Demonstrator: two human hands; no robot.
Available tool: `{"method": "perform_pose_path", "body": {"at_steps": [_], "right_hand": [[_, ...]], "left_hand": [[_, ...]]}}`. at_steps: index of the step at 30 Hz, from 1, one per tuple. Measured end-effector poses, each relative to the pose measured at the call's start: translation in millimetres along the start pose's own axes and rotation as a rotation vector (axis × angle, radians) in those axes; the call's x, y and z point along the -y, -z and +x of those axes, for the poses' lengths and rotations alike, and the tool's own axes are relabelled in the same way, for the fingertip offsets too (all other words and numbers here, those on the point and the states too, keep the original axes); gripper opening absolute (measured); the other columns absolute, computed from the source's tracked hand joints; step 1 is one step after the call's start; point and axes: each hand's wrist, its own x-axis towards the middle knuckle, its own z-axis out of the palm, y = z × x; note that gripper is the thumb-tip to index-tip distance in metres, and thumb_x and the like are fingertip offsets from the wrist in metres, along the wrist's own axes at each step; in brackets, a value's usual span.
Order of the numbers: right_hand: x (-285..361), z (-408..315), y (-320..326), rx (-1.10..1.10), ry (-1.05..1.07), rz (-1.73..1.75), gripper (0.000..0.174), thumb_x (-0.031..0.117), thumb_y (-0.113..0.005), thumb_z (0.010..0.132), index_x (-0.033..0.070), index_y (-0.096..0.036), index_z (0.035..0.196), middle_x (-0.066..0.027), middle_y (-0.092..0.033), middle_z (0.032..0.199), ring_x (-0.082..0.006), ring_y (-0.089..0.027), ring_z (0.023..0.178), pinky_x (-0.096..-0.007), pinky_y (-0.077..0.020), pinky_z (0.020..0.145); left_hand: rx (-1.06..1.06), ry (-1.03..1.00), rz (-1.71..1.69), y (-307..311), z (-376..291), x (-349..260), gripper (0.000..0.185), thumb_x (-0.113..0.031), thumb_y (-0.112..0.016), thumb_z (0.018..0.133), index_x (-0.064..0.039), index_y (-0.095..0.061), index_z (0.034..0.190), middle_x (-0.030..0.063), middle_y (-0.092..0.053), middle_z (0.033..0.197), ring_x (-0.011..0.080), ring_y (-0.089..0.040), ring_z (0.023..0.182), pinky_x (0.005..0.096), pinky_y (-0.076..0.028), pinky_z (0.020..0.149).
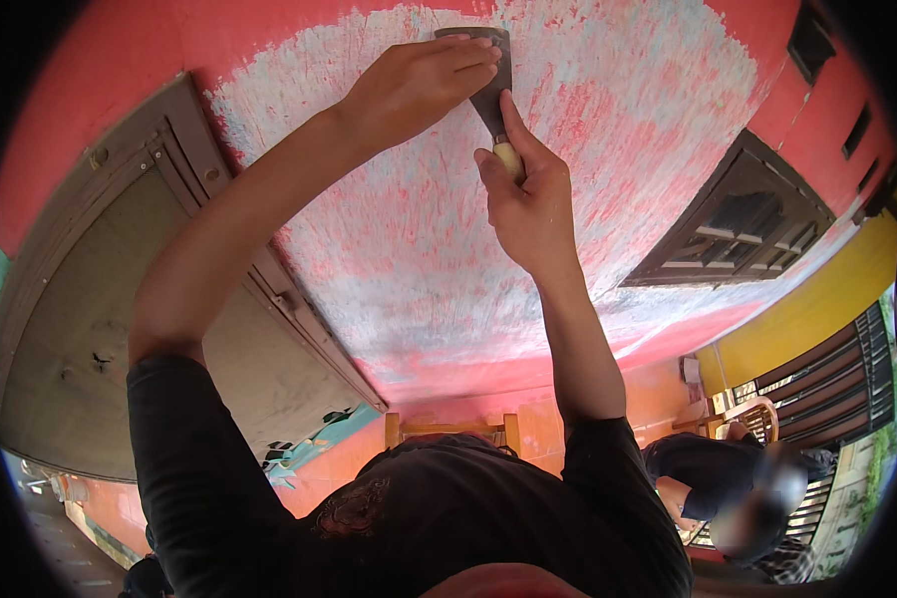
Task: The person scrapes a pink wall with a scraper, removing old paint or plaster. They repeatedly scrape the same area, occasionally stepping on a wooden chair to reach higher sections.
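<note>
My right hand (pixel 534 194) grips the pale handle (pixel 505 155) of a paint scraper, its index finger stretched along the neck. The scraper's dark, flared metal blade (pixel 491 106) points up the wall, its wide edge near the top of the worn area. Across the blade lie the fingers of my left hand (pixel 426 86), pressed together; its thumb is hidden. The blade is at the painted wall (pixel 411 247), where red-pink paint is worn to patchy pale blue-grey. Solid red paint borders this area above.
At left stands a brown-framed mesh panel (pixel 119 299). A dark wooden window or vent frame (pixel 747 217) sits in the wall at right. Below me is a wooden chair or stool (pixel 511 430), partly hidden. Another person (pixel 703 471) is at lower right, near a chair (pixel 762 411) and dark railing (pixel 830 374).
</note>
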Motion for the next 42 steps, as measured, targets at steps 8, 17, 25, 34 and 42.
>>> {"method": "perform_pose_path", "body": {"at_steps": [8, 17, 25, 34, 42], "right_hand": [[2, 8, 3, -0.046, 0.029, 0.049, 0.059, 0.005, -0.062, 0.098, 0.000, -0.044, 0.154, 0.0027, -0.053, 0.069, -0.0033, -0.046, 0.054, -0.0218, -0.0412, 0.048], [24, 21, 6, -0.064, 0.007, 0.195, 0.059, 0.005, -0.062, 0.097, 0.000, -0.045, 0.154, 0.0032, -0.053, 0.068, -0.0035, -0.046, 0.053, -0.0213, -0.0407, 0.048], [15, 18, 16, -0.042, -0.062, 0.065, 0.062, 0.008, -0.062, 0.097, -0.005, -0.041, 0.154, -0.0064, -0.060, 0.075, -0.0119, -0.058, 0.066, -0.0279, -0.0489, 0.063], [13, 15, 14, -0.087, 0.052, 0.007, 0.062, 0.010, -0.064, 0.098, -0.001, -0.043, 0.155, 0.0019, -0.053, 0.070, -0.0047, -0.048, 0.055, -0.0238, -0.0432, 0.050], [11, 30, 29, -0.062, 0.026, 0.184, 0.062, 0.006, -0.063, 0.097, 0.002, -0.044, 0.156, 0.0010, -0.056, 0.072, -0.0045, -0.046, 0.051, -0.0224, -0.0383, 0.044]], "left_hand": [[0.017, 0.000, 0.005, 7, 13, 5, 0.019, -0.001, -0.066, 0.078, -0.003, -0.070, 0.096, 0.0133, -0.072, 0.113, 0.0299, -0.072, 0.108, 0.0379, -0.062, 0.089], [-0.010, 0.049, -0.124, 6, 35, 19, 0.008, -0.001, -0.066, 0.078, -0.002, -0.064, 0.086, 0.0123, -0.069, 0.095, 0.0315, -0.071, 0.095, 0.0387, -0.060, 0.079], [-0.062, -0.017, -0.140, 0, 37, 19, 0.013, -0.002, -0.066, 0.076, -0.003, -0.067, 0.089, 0.0123, -0.070, 0.096, 0.0312, -0.071, 0.097, 0.0397, -0.060, 0.079], [-0.018, -0.034, -0.095, 0, 47, 10, 0.015, 0.001, -0.067, 0.080, -0.002, -0.071, 0.094, 0.0127, -0.075, 0.105, 0.0285, -0.072, 0.111, 0.0366, -0.063, 0.087], [-0.022, -0.017, -0.140, -9, 54, 26, 0.014, -0.002, -0.065, 0.080, -0.006, -0.070, 0.094, 0.0097, -0.074, 0.106, 0.0284, -0.073, 0.101, 0.0379, -0.062, 0.078]]}}
